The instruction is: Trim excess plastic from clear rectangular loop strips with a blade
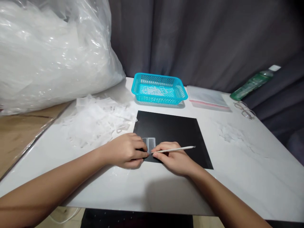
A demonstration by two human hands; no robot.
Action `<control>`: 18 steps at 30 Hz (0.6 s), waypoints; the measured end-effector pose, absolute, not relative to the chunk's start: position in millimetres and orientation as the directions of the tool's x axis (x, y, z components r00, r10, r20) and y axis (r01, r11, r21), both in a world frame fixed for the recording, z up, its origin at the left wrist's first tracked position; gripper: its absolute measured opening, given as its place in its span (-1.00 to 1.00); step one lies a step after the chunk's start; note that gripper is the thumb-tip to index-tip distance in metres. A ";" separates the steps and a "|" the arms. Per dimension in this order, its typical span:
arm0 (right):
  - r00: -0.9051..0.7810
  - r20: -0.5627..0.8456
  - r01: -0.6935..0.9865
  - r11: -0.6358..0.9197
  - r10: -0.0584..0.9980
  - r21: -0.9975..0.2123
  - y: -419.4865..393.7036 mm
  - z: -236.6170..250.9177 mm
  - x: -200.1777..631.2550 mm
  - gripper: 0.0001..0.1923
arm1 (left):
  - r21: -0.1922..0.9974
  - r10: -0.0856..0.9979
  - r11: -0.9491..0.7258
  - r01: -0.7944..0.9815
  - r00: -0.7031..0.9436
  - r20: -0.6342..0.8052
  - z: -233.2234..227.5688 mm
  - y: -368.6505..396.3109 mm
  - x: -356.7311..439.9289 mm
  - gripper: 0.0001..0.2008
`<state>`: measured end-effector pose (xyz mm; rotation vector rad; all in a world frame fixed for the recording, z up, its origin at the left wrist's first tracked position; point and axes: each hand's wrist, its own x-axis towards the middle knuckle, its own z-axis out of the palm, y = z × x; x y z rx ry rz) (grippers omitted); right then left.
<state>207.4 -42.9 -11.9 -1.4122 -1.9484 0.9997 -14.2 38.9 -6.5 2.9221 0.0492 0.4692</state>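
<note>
A small translucent rectangular frame [151, 144] lies on a black mat [171, 131]. My left hand [129, 151] is at its left side, fingers bent and pressed together on the lower left edge. My right hand [174, 156] pinches a thin white pen-like stick [175, 149] between thumb and fingers. The stick slants slightly up to the right, and its left tip touches or nearly touches the frame's lower edge by my left fingertips. What kind of tip it has is too small to make out.
A loose pile of translucent pieces [95, 122] spreads left of the mat, below a large plastic bag [54, 57]. Behind stands a blue basket [159, 98] with pieces inside. On the right are a zip bag [209, 98], green bottle [253, 83], glasses [245, 110] and clear scraps [234, 134].
</note>
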 end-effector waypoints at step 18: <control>-0.392 0.141 0.567 0.360 0.909 -0.741 -44.8 -15.5 209.2 -0.86 | 0.258 0.029 -0.965 -0.039 0.967 0.255 -10.8 47.5 -17.3 -0.70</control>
